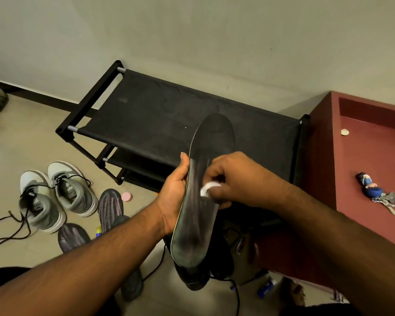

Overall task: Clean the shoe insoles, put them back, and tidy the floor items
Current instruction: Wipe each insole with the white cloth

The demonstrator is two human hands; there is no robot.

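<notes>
Head view: my left hand (175, 190) grips the black insole (203, 190) by its edge above the black shoes (198, 277), while my right hand (228, 179) fingers pinch a white wipe (206, 189) against it. It looks light, bendy; I'd support it mid-length.

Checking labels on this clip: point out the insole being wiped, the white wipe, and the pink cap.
black insole (211, 142), head view, toe end.
white wipe (207, 189), head view, exposed fold.
pink cap (126, 197), head view, top face.
</notes>
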